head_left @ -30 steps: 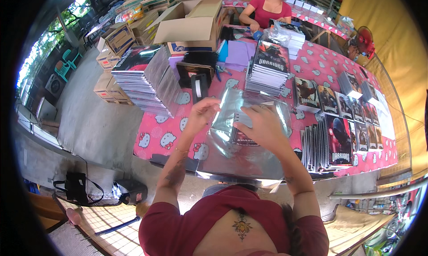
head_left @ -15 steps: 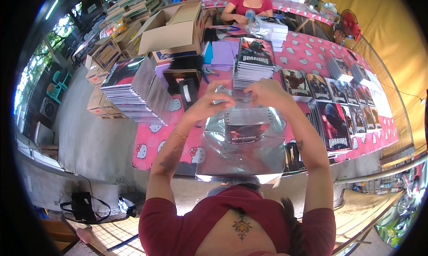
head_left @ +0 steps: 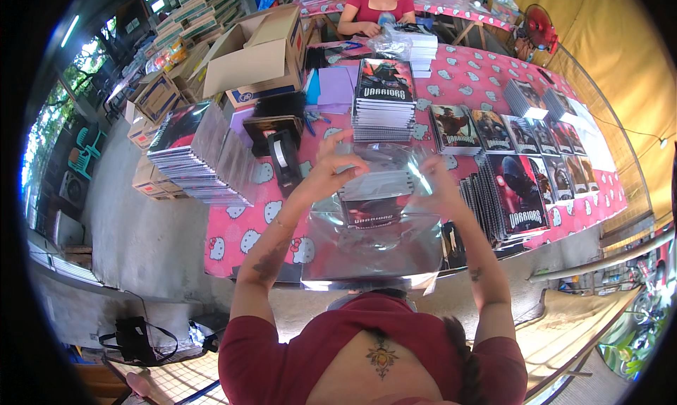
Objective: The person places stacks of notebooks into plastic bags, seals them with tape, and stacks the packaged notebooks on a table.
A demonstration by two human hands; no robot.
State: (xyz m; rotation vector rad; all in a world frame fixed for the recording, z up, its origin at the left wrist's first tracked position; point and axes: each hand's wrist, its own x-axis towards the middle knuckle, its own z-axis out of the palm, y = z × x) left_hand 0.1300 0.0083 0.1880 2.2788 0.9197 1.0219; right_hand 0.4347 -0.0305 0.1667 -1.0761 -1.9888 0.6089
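Note:
A clear plastic bag [head_left: 367,257] lies at the table's near edge, with a stack of spiral-bound notebooks [head_left: 375,186] under its film. The film bulges up and glints between my hands. My left hand [head_left: 335,174] is closed on the film at the left of the stack, thumb and finger pinched together. At the right side my right hand [head_left: 438,186], slightly blurred, grips the film too. Just beyond my hands stands a tall pile of notebooks [head_left: 384,98] with a dark, red-tinted cover on top.
Wrapped notebooks [head_left: 190,151] are piled on the left, near a tape dispenser [head_left: 284,158], pliers [head_left: 310,121] and an open carton [head_left: 254,66]. More notebooks [head_left: 518,193] stand in rows on the right of the pink tablecloth [head_left: 465,74]. Across the table sits a person [head_left: 377,14].
My right hand has moved outward to the right, away from my left, and the film has lifted and spread between them. The whole view has shifted slightly.

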